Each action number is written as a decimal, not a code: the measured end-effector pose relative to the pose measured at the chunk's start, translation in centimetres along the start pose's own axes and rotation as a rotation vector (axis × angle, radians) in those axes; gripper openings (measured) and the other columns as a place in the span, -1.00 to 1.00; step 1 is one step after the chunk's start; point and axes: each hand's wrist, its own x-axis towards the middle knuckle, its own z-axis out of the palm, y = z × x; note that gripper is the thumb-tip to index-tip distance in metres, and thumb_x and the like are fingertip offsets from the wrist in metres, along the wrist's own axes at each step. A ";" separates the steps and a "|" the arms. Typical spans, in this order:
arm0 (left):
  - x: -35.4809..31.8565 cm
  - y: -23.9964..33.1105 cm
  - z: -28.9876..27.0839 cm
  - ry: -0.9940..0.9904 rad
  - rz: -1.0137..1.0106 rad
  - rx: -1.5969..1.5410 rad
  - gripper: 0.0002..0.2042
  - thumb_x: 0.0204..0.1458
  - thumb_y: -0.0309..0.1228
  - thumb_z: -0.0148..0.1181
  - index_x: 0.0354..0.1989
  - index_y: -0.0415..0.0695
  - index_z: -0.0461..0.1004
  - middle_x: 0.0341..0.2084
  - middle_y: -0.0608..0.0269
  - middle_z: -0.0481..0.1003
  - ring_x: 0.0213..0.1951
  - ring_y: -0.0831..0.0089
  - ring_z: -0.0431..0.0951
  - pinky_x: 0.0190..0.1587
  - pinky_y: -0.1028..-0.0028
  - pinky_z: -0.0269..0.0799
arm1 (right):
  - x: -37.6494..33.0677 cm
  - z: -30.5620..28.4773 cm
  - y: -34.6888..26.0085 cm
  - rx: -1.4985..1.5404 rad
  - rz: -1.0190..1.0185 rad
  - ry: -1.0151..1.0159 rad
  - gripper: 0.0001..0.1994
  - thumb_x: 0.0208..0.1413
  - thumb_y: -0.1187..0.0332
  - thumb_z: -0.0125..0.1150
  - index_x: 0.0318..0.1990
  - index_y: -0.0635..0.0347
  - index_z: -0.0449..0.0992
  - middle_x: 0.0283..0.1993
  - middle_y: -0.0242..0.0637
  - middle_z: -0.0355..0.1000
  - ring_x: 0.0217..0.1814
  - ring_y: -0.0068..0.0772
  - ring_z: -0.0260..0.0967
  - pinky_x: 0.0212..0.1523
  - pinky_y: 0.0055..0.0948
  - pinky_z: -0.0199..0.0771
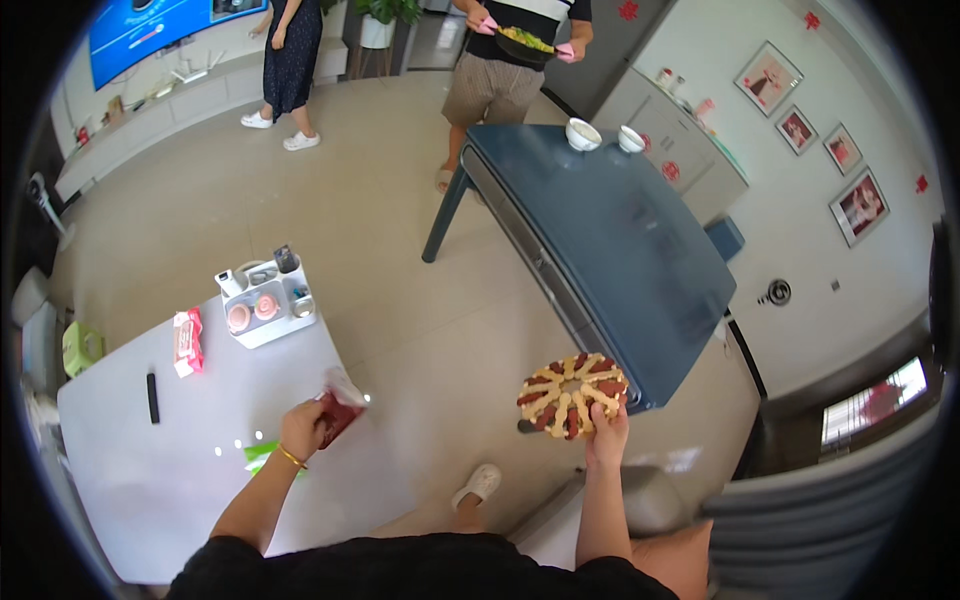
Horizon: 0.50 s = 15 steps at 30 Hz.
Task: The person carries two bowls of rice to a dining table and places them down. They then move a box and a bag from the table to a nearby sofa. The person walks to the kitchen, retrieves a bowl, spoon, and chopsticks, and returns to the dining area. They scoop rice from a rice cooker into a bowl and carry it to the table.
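Note:
My left hand [303, 430], with a yellow band at the wrist, is closed on a dark red packet [341, 414] with a pale, see-through end. It is above the right part of the light grey table [200, 440]. A green and white packet [262, 456] lies beside that wrist. In my right hand [607, 436] is a round trivet-like disc [572, 394] with tan and reddish-brown spokes, gripped at its lower right edge. The disc is near the close corner of the dark blue table [610, 240]; whether it touches is unclear.
On the grey table are a white caddy [270, 305], a pink and white tissue pack [188, 341] and a black remote [153, 398]. Two white bowls [583, 134] stand on the blue table's far end. Behind it, a person [500, 85] holds a dark pan of food [526, 42]. Another person [290, 60] stands at left.

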 end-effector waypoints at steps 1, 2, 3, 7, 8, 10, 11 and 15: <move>1.4 2.0 2.2 0.004 0.047 -0.008 -0.79 -0.33 -0.62 0.00 -0.45 -0.16 0.46 -0.56 0.03 0.42 -0.44 0.06 0.45 -0.38 0.27 0.38 | 3.0 -1.1 -1.0 0.036 -0.015 -0.039 -0.62 0.03 0.62 0.04 0.04 0.31 0.22 0.00 -0.22 0.32 0.00 -0.40 0.31 0.02 -0.44 0.34; 2.8 4.7 4.0 0.060 0.093 -0.048 -0.83 -0.33 -0.60 0.02 -0.49 -0.16 0.45 -0.58 0.03 0.42 -0.46 0.06 0.43 -0.39 0.27 0.37 | 6.1 -2.1 -1.8 0.072 -0.029 -0.078 -0.63 0.05 0.61 0.03 0.05 0.31 0.22 0.01 -0.22 0.31 0.02 -0.40 0.30 0.03 -0.43 0.33; 4.6 8.0 5.9 0.112 0.145 -0.084 -0.87 -0.33 -0.59 0.04 -0.53 -0.16 0.45 -0.61 0.03 0.41 -0.48 0.05 0.42 -0.41 0.27 0.37 | 9.4 -3.5 -2.1 0.096 -0.049 -0.116 -0.65 0.08 0.57 0.01 0.05 0.31 0.20 0.03 -0.21 0.29 0.04 -0.39 0.28 0.05 -0.41 0.31; 12.2 17.6 10.3 -0.113 0.161 -0.155 -0.88 -0.17 -0.40 -0.01 -0.61 -0.14 0.42 -0.60 0.06 0.44 -0.50 0.05 0.43 -0.42 0.21 0.35 | 18.7 -6.3 -2.2 0.147 0.094 -0.137 -0.68 0.11 0.51 0.00 0.03 0.28 0.20 0.01 -0.19 0.29 0.04 -0.30 0.30 0.04 -0.33 0.36; 14.8 19.5 11.1 -0.270 0.128 -0.196 -0.81 -0.05 -0.30 -0.04 -0.42 -0.11 0.46 -0.57 0.01 0.44 -0.47 0.04 0.45 -0.39 0.20 0.36 | 20.1 -6.4 -2.7 0.137 0.116 -0.155 -0.68 0.12 0.50 -0.02 0.04 0.28 0.19 0.02 -0.19 0.28 0.04 -0.29 0.30 0.05 -0.32 0.35; 20.9 26.7 11.7 -0.317 -0.034 -0.321 -0.71 0.05 -0.20 -0.09 -0.10 -0.03 0.36 -0.52 -0.04 0.45 -0.42 0.00 0.46 -0.35 0.19 0.37 | 23.9 -8.3 -2.3 0.136 0.160 -0.171 -0.70 0.16 0.48 -0.09 0.05 0.27 0.19 0.04 -0.17 0.27 0.06 -0.28 0.29 0.07 -0.30 0.34; 23.6 28.9 12.7 -0.362 -0.015 -0.178 -0.66 0.08 -0.18 -0.11 0.00 0.00 0.26 -0.50 -0.05 0.46 -0.40 -0.01 0.46 -0.34 0.19 0.37 | 25.9 -8.6 -2.2 0.128 0.201 -0.170 -0.71 0.17 0.48 -0.12 0.06 0.27 0.19 0.04 -0.17 0.26 0.06 -0.28 0.28 0.07 -0.30 0.33; 32.9 31.0 18.2 -0.410 0.264 0.148 -0.53 0.06 -0.21 -0.05 0.16 0.05 0.08 -0.48 -0.02 0.49 -0.40 0.02 0.49 -0.34 0.19 0.39 | 33.0 -8.2 -0.8 0.170 0.303 -0.239 -0.72 0.19 0.49 -0.19 0.06 0.25 0.18 0.05 -0.16 0.25 0.07 -0.27 0.28 0.05 -0.29 0.35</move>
